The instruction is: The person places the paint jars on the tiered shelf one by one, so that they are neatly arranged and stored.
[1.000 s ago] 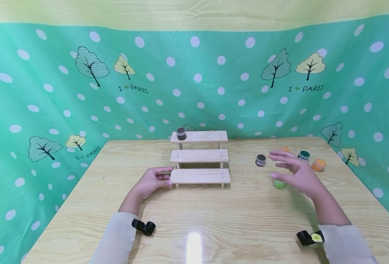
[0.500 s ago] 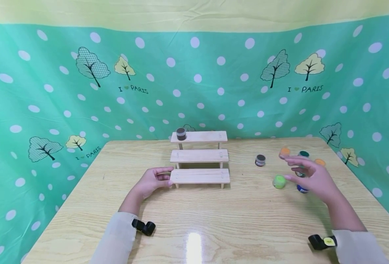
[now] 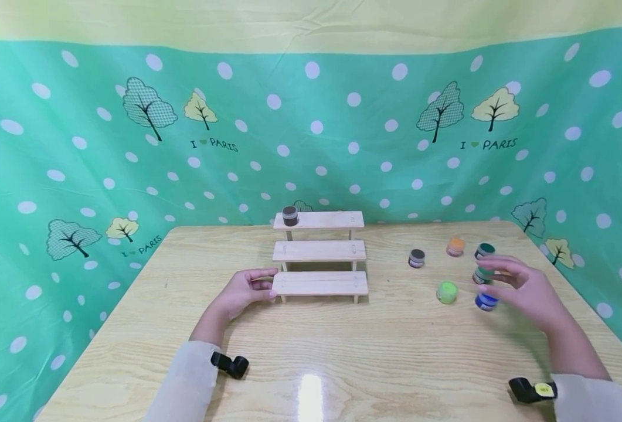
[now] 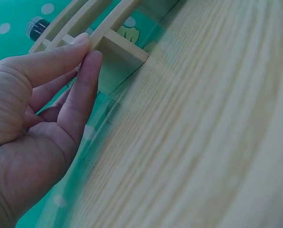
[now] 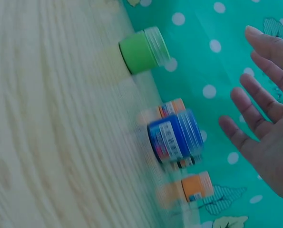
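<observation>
A three-tier wooden display stand (image 3: pixel 318 251) stands at the middle of the table. My left hand (image 3: pixel 241 294) pinches the left end of its lowest board between thumb and fingers, as the left wrist view also shows. On the top tier's left end sits a dark-lidded paint jar (image 3: pixel 290 216). My right hand (image 3: pixel 527 293) is held in the air over the right-hand jars, fingers spread and holding nothing. Close to its fingertips are a blue jar (image 5: pixel 172 137) and a green jar (image 3: pixel 482 275), partly covered by the hand. A light green jar (image 3: pixel 447 292) stands left of them.
Behind these are an orange jar (image 3: pixel 455 247), a dark green jar (image 3: pixel 485 251) and another dark jar (image 3: pixel 417 258). A second orange jar (image 5: pixel 196 186) shows in the right wrist view. The polka-dot curtain (image 3: pixel 316 126) hangs behind the wooden table (image 3: pixel 374 363).
My right hand has moved to the right and slightly down, away from the light green jar and towards the blue and green ones. The left hand and stand have stayed put.
</observation>
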Demonstrator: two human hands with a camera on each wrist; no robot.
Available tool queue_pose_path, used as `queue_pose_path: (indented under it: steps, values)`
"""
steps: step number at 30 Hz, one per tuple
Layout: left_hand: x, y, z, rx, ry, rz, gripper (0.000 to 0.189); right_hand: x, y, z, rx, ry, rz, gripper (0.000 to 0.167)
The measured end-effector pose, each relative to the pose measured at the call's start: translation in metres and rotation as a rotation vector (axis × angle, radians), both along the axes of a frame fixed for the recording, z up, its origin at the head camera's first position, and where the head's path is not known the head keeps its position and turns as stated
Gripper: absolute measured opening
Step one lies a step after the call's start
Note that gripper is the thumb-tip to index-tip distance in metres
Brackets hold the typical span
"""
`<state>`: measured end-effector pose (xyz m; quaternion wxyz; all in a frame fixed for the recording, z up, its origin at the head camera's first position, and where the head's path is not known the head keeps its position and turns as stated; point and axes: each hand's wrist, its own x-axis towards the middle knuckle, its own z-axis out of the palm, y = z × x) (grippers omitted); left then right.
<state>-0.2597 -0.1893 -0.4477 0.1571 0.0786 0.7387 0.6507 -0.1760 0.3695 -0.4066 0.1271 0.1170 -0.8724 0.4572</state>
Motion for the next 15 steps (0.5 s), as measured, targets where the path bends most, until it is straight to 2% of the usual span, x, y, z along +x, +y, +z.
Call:
queue_pose_path:
  steps: [6, 15]
  values:
    - [0.001, 0.001, 0.0, -0.009, 0.005, -0.004, 0.061, 0.002, 0.014, -0.003, 0.012, 0.009, 0.002, 0.045]
    - [0.003, -0.001, -0.003, -0.012, 0.013, -0.009, 0.061, 0.003, 0.033, -0.013, 0.048, -0.12, -0.053, 0.051]
